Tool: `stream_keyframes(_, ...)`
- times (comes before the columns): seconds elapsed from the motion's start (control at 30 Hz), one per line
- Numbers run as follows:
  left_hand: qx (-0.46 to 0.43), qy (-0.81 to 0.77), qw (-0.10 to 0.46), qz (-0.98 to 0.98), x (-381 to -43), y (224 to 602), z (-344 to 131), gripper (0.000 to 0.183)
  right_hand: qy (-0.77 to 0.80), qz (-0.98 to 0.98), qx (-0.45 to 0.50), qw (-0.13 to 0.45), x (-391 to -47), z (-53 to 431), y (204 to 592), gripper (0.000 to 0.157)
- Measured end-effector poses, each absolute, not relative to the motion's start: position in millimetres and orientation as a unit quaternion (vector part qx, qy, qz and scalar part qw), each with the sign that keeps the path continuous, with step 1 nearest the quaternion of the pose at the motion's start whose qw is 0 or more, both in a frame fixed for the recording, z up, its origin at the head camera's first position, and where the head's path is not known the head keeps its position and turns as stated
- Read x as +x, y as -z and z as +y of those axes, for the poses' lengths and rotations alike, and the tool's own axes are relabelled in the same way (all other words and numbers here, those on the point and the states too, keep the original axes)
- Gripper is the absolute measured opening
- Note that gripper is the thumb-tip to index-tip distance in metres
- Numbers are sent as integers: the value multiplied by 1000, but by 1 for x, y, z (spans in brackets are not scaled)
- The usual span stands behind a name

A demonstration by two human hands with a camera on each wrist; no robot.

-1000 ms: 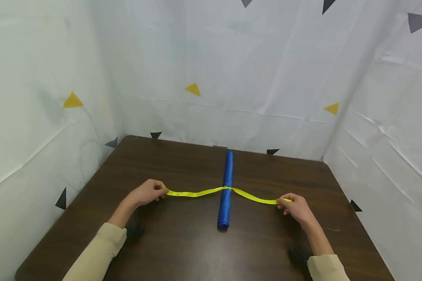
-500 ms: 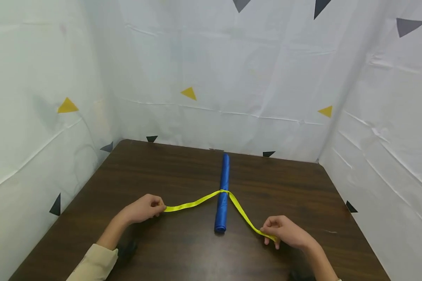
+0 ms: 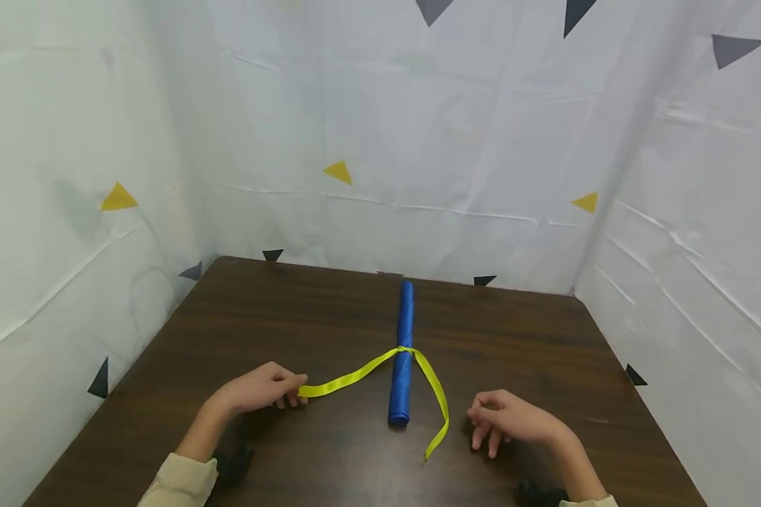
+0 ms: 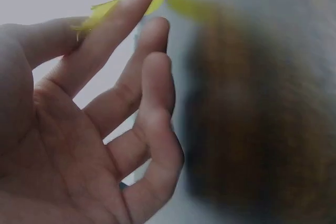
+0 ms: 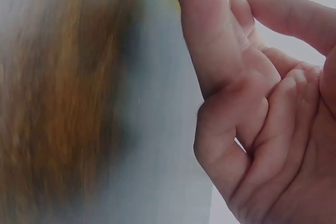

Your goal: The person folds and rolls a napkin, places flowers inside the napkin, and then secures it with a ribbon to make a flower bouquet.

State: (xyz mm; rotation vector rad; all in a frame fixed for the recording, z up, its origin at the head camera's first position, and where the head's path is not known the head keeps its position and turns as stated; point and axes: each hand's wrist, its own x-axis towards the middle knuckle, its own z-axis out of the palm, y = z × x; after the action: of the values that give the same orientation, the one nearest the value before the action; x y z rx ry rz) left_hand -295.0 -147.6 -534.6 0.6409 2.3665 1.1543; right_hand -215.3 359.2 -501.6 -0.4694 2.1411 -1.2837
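A rolled-up length of shiny blue material (image 3: 402, 389) lies lengthwise on the dark table. A yellow ribbon (image 3: 349, 380) is looped around its middle, with a crossing or knot on top. Between thumb and index finger, my left hand (image 3: 256, 389) pinches the ribbon's left end; in the left wrist view, that frayed yellow end (image 4: 100, 14) shows there. The ribbon's other tail curves toward me and lies right of the roll. Apart from that tail, my right hand (image 3: 516, 420) hovers with loosely bent fingers and holds nothing.
The brown wooden table (image 3: 279, 303) has white sheeting (image 3: 418, 127) around its back and sides, marked with yellow and dark triangles. Dark objects (image 3: 233, 465) sit below both wrists.
My right hand came toward me with the ribbon's right tail, then let it go, and the tail now lies on the table. My left hand moved slightly nearer, still pinching its end.
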Motion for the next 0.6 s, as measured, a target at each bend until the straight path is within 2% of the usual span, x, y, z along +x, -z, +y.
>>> stream_keyframes(0.13, 245, -415, 248, 840, -285, 514, -142, 54, 472, 814, -165, 295, -219, 367, 498, 38)
stream_keyframes(0.27, 275, -405, 262, 832, -282, 485, -134, 53, 466, 826, -168, 269, -225, 371, 486, 36)
stream_keyframes(0.4, 294, -395, 199, 847, -294, 458, -124, 47, 436, 860, -183, 193, -234, 368, 465, 29)
stream_keyframes(0.53, 287, -363, 106, 880, -310, 429, -108, 38, 383, 903, -181, 78, -247, 358, 444, 24)
stream_keyframes(0.6, 269, -338, 58, 900, -317, 415, -98, 35, 353, 919, -172, 25, -255, 352, 434, 28)
